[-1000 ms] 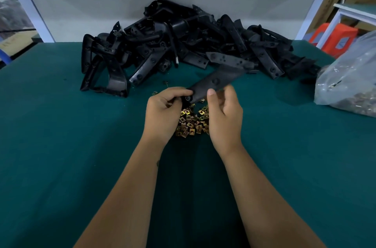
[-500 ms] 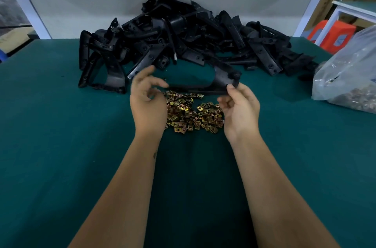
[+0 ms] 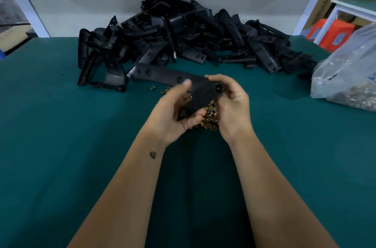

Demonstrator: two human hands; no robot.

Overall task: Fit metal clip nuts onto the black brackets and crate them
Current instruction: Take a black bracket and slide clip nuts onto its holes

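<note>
Hands meet over a green tabletop [image 3: 61,146], both gripping one black bracket [image 3: 200,93]. The left hand [image 3: 175,113] curls its fingers and thumb around the bracket's near lower end; the right hand [image 3: 230,103] wraps the far upper end, fingers hooked over the top edge beside a round hole. The bracket is lifted clear of the tabletop and tilted. Whether a clip nut is already pinched in either hand cannot be told; the picture is blurred there.

Directly beneath and between the hands lies a small heap of brass-coloured clip nuts [image 3: 209,117], partly hidden by the bracket. This looks like the fitting step, with the bracket being turned to the right angle. The next move likely calls for one hand to let go, pick a single nut from the heap and push it onto the bracket.

Beyond the hands sits a large pile of black brackets [image 3: 183,34]. Far to the right of the right hand rests a clear plastic bag [image 3: 350,69] of small parts. No crate is in view, and nothing blocks the reach down to the nuts.
</note>
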